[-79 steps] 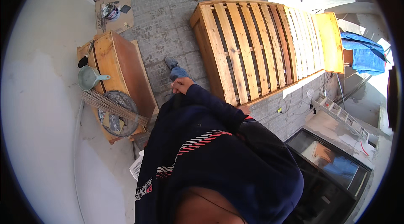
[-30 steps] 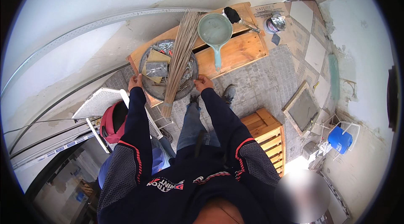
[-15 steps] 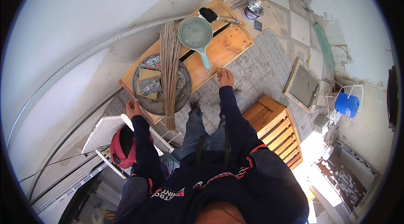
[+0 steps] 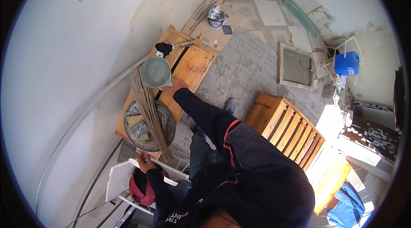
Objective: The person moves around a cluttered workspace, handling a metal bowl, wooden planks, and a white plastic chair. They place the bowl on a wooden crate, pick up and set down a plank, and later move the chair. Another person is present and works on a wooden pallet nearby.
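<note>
My right hand is closed round the handle of a pale green dipper, hiding most of that handle. The dipper rests over a wooden slatted bench and the upper end of a bundle of thin brown sticks. This bundle lies across a round dark tray with small metal pieces, a yellowish sheet and a grey block. Below the tray, my left hand hangs with loosely bent fingers, apparently holding nothing.
A dark red bag sits on a white perforated chair beside my left arm. A slatted wooden crate stands to my right. Farther off are an open can, a framed grey panel and a blue container.
My right hand has moved from the bench's edge to the dipper's handle and closed on it. The view has shifted, and my left hand is now below the tray.
</note>
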Tool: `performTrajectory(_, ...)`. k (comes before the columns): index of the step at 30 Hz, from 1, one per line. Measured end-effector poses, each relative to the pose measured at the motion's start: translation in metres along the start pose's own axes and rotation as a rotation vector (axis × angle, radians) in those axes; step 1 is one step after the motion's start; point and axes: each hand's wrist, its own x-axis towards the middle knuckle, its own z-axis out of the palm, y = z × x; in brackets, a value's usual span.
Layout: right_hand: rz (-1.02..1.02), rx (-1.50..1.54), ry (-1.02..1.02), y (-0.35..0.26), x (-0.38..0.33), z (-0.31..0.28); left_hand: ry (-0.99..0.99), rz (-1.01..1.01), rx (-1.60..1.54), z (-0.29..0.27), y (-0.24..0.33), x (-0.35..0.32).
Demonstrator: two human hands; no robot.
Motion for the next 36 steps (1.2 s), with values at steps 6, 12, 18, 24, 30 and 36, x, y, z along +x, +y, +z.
performTrajectory(6, -0.158, -0.125, -0.1, 0.01, 0.001, -0.051, 0.001, 0.034, -0.037, 0.022, 0.021, -0.039)
performTrajectory(12, -0.205, -0.146, -0.182, 0.005, -0.029, -0.158, 0.062, 0.088, -0.029, 0.064, 0.078, -0.093)
performTrajectory(18, -0.196, -0.231, -0.155, 0.022, -0.048, -0.285, -0.099, 0.075, -0.104, 0.137, 0.166, -0.168)
performTrajectory(24, -0.126, -0.329, 0.009, 0.07, -0.032, -0.377, -0.326, 0.027, -0.258, 0.208, 0.259, -0.192)
performTrajectory(30, -0.111, -0.408, 0.173, 0.138, 0.026, -0.438, -0.462, -0.004, -0.26, 0.271, 0.324, -0.169)
performTrajectory(36, -0.237, -0.392, 0.2, 0.19, 0.1, -0.461, -0.785, -0.058, 0.09, 0.347, 0.377, -0.137)
